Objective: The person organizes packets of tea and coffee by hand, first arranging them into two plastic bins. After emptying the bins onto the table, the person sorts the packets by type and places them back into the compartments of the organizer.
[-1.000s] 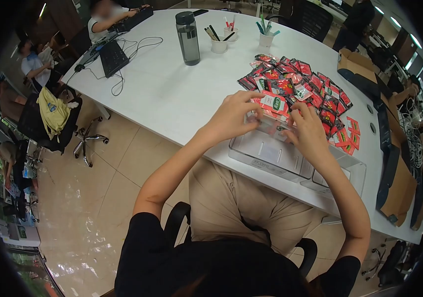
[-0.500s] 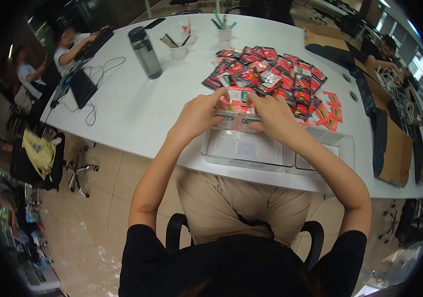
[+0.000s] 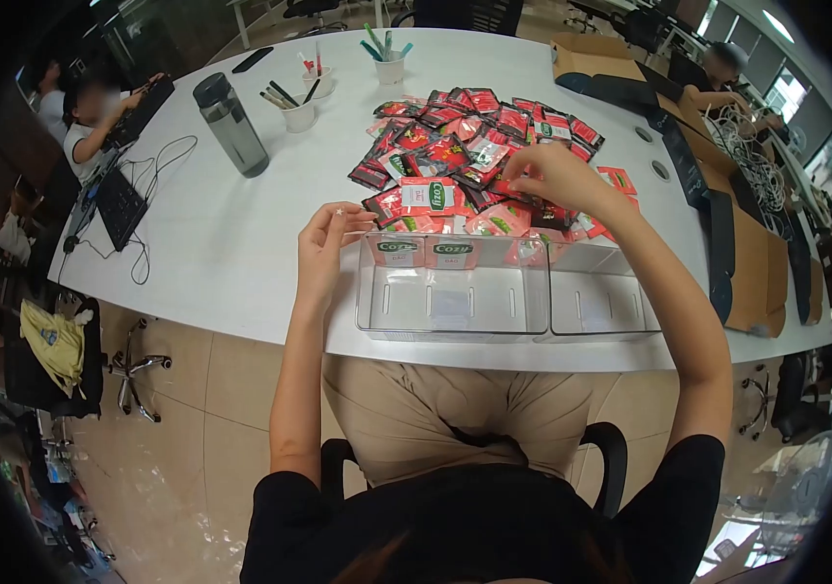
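Red, black and white packets (image 3: 445, 151) lie in a heap on the white table. My right hand (image 3: 550, 177) is over the heap's right part, thumb and fingertips slightly apart, with no packet visible between them. Beside the heap's front left edge is my left hand (image 3: 326, 238), its fingers loosely curled and apart, seemingly empty. A clear plastic bin (image 3: 451, 333) stands at the table's front edge; two red-and-white Cozy packets (image 3: 451, 253) stand side by side against its back wall. Another Cozy packet (image 3: 432, 197) lies face up on the heap's front.
Right of the bin is a second clear bin (image 3: 606, 326). A grey bottle (image 3: 233, 127), cups of pens (image 3: 299, 115) and a keyboard (image 3: 120, 207) with cables stand or lie to the left. Open cardboard boxes (image 3: 757, 263) line the right. People sit at the far left and far right.
My hands have moved apart from the bin's back wall, the left one leftward and the right one over the heap. The Cozy packets at the wall are uncovered. The camera view has shifted.
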`<control>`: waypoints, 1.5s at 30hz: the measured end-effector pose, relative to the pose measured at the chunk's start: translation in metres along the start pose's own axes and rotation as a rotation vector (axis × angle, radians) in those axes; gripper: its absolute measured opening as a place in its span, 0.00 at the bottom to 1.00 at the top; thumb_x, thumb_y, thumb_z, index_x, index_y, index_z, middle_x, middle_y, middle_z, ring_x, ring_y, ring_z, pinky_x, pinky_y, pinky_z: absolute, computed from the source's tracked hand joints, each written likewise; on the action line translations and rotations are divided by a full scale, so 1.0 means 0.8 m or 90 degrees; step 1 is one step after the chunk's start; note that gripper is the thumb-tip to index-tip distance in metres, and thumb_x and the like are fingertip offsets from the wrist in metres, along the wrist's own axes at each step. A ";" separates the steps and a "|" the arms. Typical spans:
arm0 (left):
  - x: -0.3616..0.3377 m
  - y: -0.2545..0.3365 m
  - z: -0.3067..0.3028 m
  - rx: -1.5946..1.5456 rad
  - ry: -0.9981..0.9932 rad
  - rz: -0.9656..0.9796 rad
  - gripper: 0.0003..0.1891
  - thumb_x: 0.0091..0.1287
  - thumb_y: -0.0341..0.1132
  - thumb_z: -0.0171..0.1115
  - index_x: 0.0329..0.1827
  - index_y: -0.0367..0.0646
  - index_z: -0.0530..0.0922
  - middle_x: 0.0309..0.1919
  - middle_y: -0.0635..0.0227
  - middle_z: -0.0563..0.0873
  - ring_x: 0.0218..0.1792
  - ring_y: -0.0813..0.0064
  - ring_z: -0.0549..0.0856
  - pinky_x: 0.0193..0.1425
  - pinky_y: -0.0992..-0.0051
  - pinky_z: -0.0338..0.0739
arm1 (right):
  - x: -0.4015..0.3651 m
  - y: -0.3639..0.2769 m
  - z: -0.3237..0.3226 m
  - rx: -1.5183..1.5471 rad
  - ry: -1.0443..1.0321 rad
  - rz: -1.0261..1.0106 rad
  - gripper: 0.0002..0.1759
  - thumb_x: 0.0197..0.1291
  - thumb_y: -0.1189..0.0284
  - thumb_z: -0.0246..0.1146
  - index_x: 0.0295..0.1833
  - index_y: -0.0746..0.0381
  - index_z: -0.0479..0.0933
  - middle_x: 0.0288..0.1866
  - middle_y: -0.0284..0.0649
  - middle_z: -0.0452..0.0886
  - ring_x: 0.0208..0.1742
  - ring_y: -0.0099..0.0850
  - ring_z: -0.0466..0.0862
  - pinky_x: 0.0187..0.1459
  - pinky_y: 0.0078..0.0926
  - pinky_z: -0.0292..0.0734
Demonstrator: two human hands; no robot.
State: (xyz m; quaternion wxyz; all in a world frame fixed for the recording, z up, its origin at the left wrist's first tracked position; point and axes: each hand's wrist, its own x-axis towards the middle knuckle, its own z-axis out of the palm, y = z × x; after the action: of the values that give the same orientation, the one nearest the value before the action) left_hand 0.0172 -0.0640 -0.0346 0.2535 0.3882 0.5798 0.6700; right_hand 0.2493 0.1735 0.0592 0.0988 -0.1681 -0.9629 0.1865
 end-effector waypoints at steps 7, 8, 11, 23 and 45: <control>0.000 -0.003 -0.004 -0.029 0.070 -0.001 0.22 0.78 0.50 0.43 0.46 0.40 0.78 0.38 0.62 0.87 0.39 0.75 0.86 0.46 0.77 0.78 | 0.077 0.037 0.049 -0.232 0.045 0.046 0.17 0.48 0.72 0.71 0.46 0.60 0.82 0.42 0.41 0.86 0.45 0.39 0.85 0.44 0.37 0.79; -0.001 -0.002 -0.005 -0.040 0.076 -0.004 0.22 0.78 0.50 0.43 0.45 0.40 0.78 0.37 0.62 0.87 0.38 0.75 0.86 0.46 0.77 0.78 | 0.087 0.047 0.053 -0.280 0.115 0.023 0.19 0.48 0.72 0.70 0.48 0.60 0.81 0.43 0.42 0.85 0.45 0.40 0.85 0.44 0.38 0.79; -0.002 -0.001 -0.005 -0.052 0.084 0.003 0.22 0.78 0.50 0.42 0.44 0.40 0.78 0.36 0.62 0.87 0.37 0.76 0.86 0.45 0.77 0.77 | 0.103 0.044 0.049 -0.150 -0.084 0.132 0.32 0.45 0.72 0.69 0.61 0.58 0.74 0.47 0.46 0.84 0.48 0.43 0.84 0.47 0.40 0.79; -0.005 0.001 -0.003 -0.040 0.088 0.045 0.20 0.79 0.45 0.43 0.42 0.39 0.79 0.33 0.63 0.88 0.36 0.77 0.86 0.44 0.78 0.77 | 0.073 0.103 0.027 -0.205 0.043 0.039 0.16 0.57 0.67 0.65 0.50 0.60 0.80 0.36 0.47 0.84 0.41 0.47 0.84 0.42 0.43 0.78; -0.040 0.105 0.104 0.461 0.061 0.598 0.25 0.54 0.23 0.66 0.59 0.40 0.80 0.52 0.61 0.86 0.48 0.62 0.87 0.44 0.74 0.82 | -0.067 -0.138 0.000 0.509 0.187 0.058 0.19 0.66 0.60 0.60 0.49 0.66 0.82 0.34 0.33 0.83 0.34 0.23 0.80 0.35 0.20 0.75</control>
State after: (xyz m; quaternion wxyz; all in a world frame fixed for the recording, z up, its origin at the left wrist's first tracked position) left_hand 0.1122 -0.0577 0.0424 -0.2453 0.6340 0.5482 0.4872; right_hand 0.2669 0.0579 0.0957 0.2843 -0.1835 -0.7820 0.5235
